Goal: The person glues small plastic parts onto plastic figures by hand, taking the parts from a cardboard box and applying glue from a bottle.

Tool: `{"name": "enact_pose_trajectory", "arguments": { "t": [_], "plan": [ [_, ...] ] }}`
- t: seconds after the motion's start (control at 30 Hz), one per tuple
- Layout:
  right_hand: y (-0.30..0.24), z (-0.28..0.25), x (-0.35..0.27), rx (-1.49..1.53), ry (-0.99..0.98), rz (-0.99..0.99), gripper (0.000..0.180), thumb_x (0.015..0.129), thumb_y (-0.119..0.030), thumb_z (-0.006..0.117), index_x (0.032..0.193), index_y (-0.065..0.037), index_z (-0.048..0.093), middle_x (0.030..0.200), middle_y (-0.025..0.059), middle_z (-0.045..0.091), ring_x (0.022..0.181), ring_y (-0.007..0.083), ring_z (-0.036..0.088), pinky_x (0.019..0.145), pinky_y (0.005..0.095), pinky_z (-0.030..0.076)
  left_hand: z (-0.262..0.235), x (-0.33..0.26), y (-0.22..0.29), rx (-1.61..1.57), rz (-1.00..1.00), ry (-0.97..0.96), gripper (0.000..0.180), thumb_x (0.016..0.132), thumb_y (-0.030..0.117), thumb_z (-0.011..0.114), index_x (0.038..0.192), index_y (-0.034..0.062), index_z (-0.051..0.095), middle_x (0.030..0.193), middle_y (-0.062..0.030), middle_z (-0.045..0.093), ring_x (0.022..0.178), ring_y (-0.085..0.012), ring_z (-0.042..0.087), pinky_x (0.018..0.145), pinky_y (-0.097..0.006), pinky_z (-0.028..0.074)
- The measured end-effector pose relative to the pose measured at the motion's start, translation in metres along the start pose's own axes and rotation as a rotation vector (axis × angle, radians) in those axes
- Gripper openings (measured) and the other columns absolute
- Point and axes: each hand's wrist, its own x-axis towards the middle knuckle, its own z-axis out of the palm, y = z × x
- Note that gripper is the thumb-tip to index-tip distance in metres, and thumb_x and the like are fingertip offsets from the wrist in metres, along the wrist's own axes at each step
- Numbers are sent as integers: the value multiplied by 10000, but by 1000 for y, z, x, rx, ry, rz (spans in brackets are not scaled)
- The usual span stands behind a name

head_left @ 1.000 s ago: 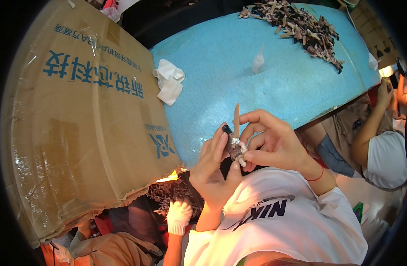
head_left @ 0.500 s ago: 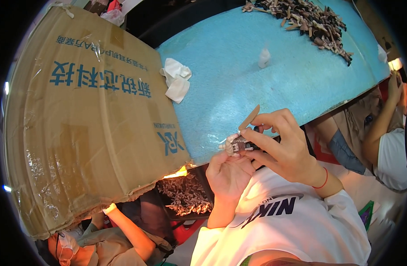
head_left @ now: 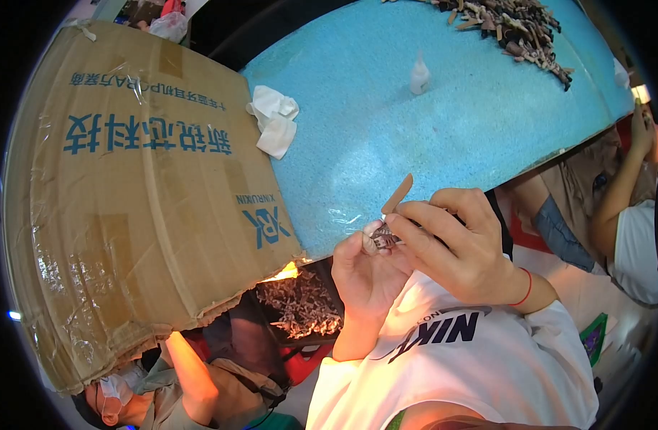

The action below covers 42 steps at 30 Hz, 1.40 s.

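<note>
The person's white shirt (head_left: 479, 365) is nearest, below and to the right of the cardboard panel (head_left: 128, 186), the landmark here. Just off the panel's lower right corner, over the near edge of the blue tabletop (head_left: 443, 136), the two hands meet at a small figure (head_left: 383, 239). The left hand (head_left: 368, 283), palm turned up, has its grip closed on the figure's pale end, thumb against it. The right hand (head_left: 458, 247), farther from the panel, pinches the figure's other end between thumb and fingers, which hide much of it. A flat tan piece (head_left: 398, 193) juts up at the right fingertips; whether it is joined to the figure cannot be told. A red cord (head_left: 526, 288) circles the right wrist.

Directly below the panel's lower right corner, a dark tray (head_left: 334, 288) holds a heap of small pieces (head_left: 298, 304). A co-worker's forearm (head_left: 189, 373) reaches up to the panel's torn lower edge.

Beside the panel's right edge lies a crumpled white tissue (head_left: 273, 122). Farther right of it, a small white bottle (head_left: 419, 75) stands upright on the tabletop, and well beyond, farthest from the panel, spreads a pile of brown, pale and black pieces (head_left: 519, 32).
</note>
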Motion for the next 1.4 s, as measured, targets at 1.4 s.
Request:
{"name": "enact_pose_trajectory", "arguments": {
  "t": [1.4],
  "plan": [
    [5,-17,-3,1384,-175,706,456,712,97,553,1154,7,483,1204,113,461,1079,169,489,937,312,416,24,-5,-9,1885,863,-164,474,661,37,688,1098,-86,549,1112,-259,547,763,-267,537,628,-312,470]
  ]
}}
